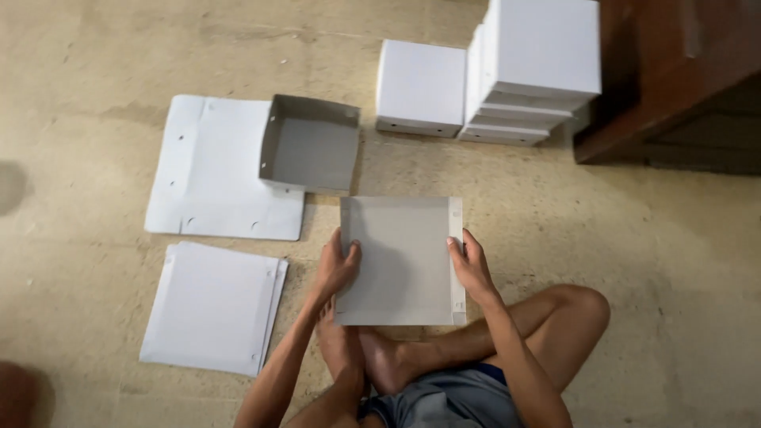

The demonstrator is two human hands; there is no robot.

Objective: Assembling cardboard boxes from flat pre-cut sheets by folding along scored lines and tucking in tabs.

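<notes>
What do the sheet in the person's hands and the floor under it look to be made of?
The sheet, held by the left hand and right hand, looks like matte grey-white paperboard: thin, with a folded flap along one edge. The floor seems to be bare concrete or stone, beige, dull and mottled.

Bare arms, bare feet, blue-grey shorts.
You wear no sleeves, gloves, rings or watch; your left hand [337, 269] and right hand [472, 265] are uncovered, and your shorts show a darker blue hem.
</notes>
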